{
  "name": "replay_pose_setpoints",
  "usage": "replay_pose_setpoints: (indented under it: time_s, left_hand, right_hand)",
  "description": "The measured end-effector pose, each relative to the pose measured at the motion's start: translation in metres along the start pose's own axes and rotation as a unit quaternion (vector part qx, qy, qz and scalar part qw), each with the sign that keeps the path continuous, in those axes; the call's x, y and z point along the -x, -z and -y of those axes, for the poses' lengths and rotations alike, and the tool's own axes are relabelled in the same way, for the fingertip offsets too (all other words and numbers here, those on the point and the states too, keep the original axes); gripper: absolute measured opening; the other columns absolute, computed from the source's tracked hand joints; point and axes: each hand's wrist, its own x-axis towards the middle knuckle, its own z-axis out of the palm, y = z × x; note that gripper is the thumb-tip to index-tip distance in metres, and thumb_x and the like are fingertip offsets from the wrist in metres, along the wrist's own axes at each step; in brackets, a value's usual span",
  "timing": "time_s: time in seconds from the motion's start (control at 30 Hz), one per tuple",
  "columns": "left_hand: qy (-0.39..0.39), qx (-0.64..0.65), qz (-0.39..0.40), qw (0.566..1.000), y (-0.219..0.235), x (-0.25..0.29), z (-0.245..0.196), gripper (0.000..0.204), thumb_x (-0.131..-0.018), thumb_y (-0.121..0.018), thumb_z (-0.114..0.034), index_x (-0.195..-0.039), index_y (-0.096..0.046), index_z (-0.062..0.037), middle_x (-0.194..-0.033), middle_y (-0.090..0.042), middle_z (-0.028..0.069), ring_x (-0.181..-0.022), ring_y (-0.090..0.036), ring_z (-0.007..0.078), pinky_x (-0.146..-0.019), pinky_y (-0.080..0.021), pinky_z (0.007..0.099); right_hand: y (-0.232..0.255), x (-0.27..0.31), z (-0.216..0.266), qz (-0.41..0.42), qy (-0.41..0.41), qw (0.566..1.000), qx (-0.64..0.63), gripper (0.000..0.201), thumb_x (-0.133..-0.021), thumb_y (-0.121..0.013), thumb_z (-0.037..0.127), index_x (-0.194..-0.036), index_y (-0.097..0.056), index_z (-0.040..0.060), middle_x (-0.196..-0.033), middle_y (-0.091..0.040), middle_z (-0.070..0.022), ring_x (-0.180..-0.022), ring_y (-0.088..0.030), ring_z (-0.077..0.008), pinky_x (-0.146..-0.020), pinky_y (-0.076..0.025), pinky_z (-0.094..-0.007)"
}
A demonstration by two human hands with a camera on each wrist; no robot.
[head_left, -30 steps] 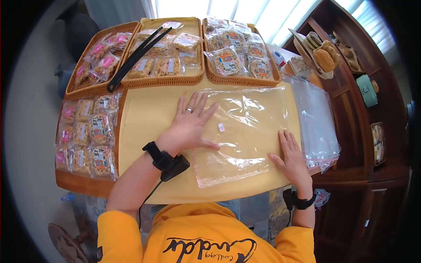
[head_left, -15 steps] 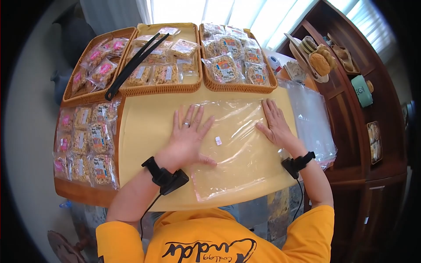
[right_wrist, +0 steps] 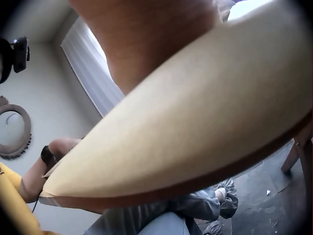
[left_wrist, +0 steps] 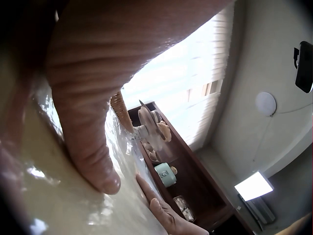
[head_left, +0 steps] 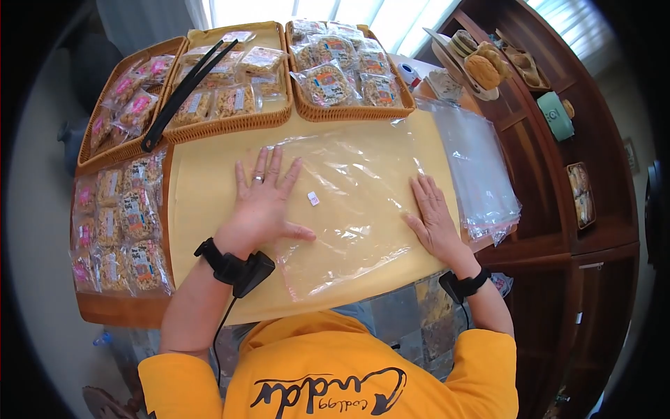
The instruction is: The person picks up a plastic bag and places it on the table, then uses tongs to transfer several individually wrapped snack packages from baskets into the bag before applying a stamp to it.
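A large clear plastic bag [head_left: 356,188] lies flat on the yellow table cover [head_left: 202,209], with a small white label [head_left: 313,199] near its left side. My left hand [head_left: 265,202] rests with spread fingers on the bag's left edge, its thumb pointing across the plastic. On the right edge, my right hand [head_left: 436,216] lies palm down, fingers straight. In the left wrist view the left thumb [left_wrist: 93,147] is close over the shiny plastic, and the right hand [left_wrist: 168,215] shows beyond it. The right wrist view shows mostly bare yellow cover [right_wrist: 161,132].
Wicker baskets [head_left: 230,120] of packaged snacks line the table's back, with black tongs [head_left: 185,98] across two of them. Snack packs [head_left: 118,223] lie in rows at the left. A stack of clear bags [head_left: 481,167] lies at the right, beside a wooden shelf [head_left: 537,188].
My right hand slid up the bag's right side, then back down toward the middle of that edge. The left hand stays on the left edge. The head view has shifted slightly.
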Motion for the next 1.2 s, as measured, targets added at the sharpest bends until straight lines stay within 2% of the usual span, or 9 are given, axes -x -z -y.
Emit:
replay_pose_setpoints:
  time_s: [0.17, 0.23, 0.43, 0.53, 0.57, 0.63, 0.73, 0.83, 1.2]
  left_hand:
    - [-0.002, -0.005, -0.007, 1.000, 0.000, 0.003, 0.001, 0.134, -0.049, -0.078, -0.072, -0.154, -0.019, -0.0141, -0.159, -0.010, 0.0229, -0.148, -0.002, 0.0385, -0.113, 0.000, 0.0649]
    - [0.007, -0.019, 0.000, 1.000, 0.002, 0.003, 0.000, 0.134, -0.049, -0.077, -0.073, -0.154, -0.020, -0.0136, -0.159, -0.011, 0.0233, -0.148, -0.003, 0.0391, -0.113, 0.000, 0.0643]
    - [0.019, -0.031, -0.008, 0.999, 0.006, 0.005, -0.004, 0.126, -0.051, -0.081, -0.067, -0.152, -0.027, -0.0130, -0.157, -0.016, 0.0229, -0.147, -0.012, 0.0390, -0.112, -0.013, 0.0657]
    - [0.017, -0.011, -0.074, 0.997, 0.012, 0.011, -0.007, 0.107, -0.059, -0.080, -0.062, -0.144, -0.041, -0.0106, -0.147, -0.038, 0.0225, -0.140, -0.030, 0.0398, -0.109, -0.026, 0.0595]
    - [0.016, -0.011, -0.076, 0.997, 0.012, 0.009, -0.007, 0.107, -0.059, -0.080, -0.062, -0.144, -0.041, -0.0106, -0.147, -0.038, 0.0225, -0.140, -0.030, 0.0398, -0.109, -0.026, 0.0595]
    - [0.020, 0.028, -0.132, 0.991, 0.010, 0.005, -0.008, 0.085, -0.068, -0.078, -0.052, -0.135, -0.050, -0.0086, -0.131, -0.054, 0.0201, -0.129, -0.044, 0.0378, -0.100, -0.041, 0.0486]
    - [0.044, 0.083, -0.105, 0.990, 0.018, 0.008, -0.019, 0.069, -0.075, -0.076, -0.040, -0.131, -0.053, -0.0073, -0.121, -0.059, 0.0191, -0.118, -0.053, 0.0356, -0.089, -0.049, 0.0410]
    - [0.049, 0.102, -0.198, 0.974, 0.006, 0.006, -0.021, 0.061, -0.079, -0.074, -0.038, -0.126, -0.055, -0.0065, -0.107, -0.065, 0.0174, -0.096, -0.064, 0.0330, -0.075, -0.054, 0.0391]
    - [0.117, 0.181, -0.152, 0.965, 0.001, -0.005, 0.005, 0.037, -0.085, -0.068, -0.016, -0.115, -0.052, 0.0007, -0.087, -0.066, 0.0264, -0.079, -0.067, 0.0389, -0.072, -0.054, 0.0456]
  right_hand:
    - [0.029, 0.026, 0.005, -0.101, -0.057, 0.993, 0.003, 0.064, -0.090, -0.063, 0.035, -0.140, -0.043, 0.0009, -0.144, -0.041, -0.0227, -0.137, -0.034, -0.0379, -0.110, -0.033, -0.0427]
    - [0.036, 0.040, 0.007, -0.116, -0.149, 0.982, 0.017, 0.044, -0.088, -0.067, 0.031, -0.116, -0.059, -0.0019, -0.115, -0.063, -0.0206, -0.110, -0.057, -0.0387, -0.091, -0.047, -0.0418]
    - [0.037, 0.041, 0.000, -0.005, -0.294, 0.955, -0.049, 0.031, -0.086, -0.071, 0.030, -0.090, -0.063, 0.0003, -0.075, -0.068, -0.0111, -0.070, -0.066, -0.0318, -0.060, -0.051, -0.0378]
    - [0.033, 0.041, -0.019, -0.041, -0.332, 0.831, -0.444, 0.034, -0.090, -0.067, 0.035, -0.098, -0.063, 0.0022, -0.082, -0.068, -0.0089, -0.073, -0.067, -0.0245, -0.058, -0.054, -0.0338]
    - [0.033, 0.040, -0.016, -0.043, -0.331, 0.832, -0.443, 0.034, -0.090, -0.067, 0.035, -0.098, -0.063, 0.0022, -0.082, -0.068, -0.0089, -0.073, -0.067, -0.0245, -0.058, -0.054, -0.0338]
    - [0.034, 0.038, -0.002, -0.165, -0.344, 0.655, -0.652, 0.036, -0.094, -0.062, 0.035, -0.109, -0.059, 0.0021, -0.091, -0.068, -0.0082, -0.080, -0.069, -0.0204, -0.061, -0.059, -0.0331]
    - [0.030, 0.043, 0.033, -0.095, -0.344, 0.569, -0.741, 0.036, -0.096, -0.059, 0.028, -0.118, -0.054, 0.0002, -0.100, -0.066, -0.0102, -0.087, -0.069, -0.0218, -0.071, -0.062, -0.0364]
    - [0.024, 0.052, 0.062, -0.140, -0.317, 0.546, -0.763, 0.035, -0.097, -0.057, 0.024, -0.121, -0.053, -0.0013, -0.102, -0.066, -0.0108, -0.093, -0.069, -0.0224, -0.074, -0.061, -0.0360]
    - [0.003, 0.087, 0.121, -0.325, -0.352, 0.466, -0.744, 0.047, -0.098, -0.056, 0.024, -0.133, -0.045, -0.0037, -0.124, -0.060, -0.0161, -0.094, -0.068, -0.0240, -0.074, -0.060, -0.0330]
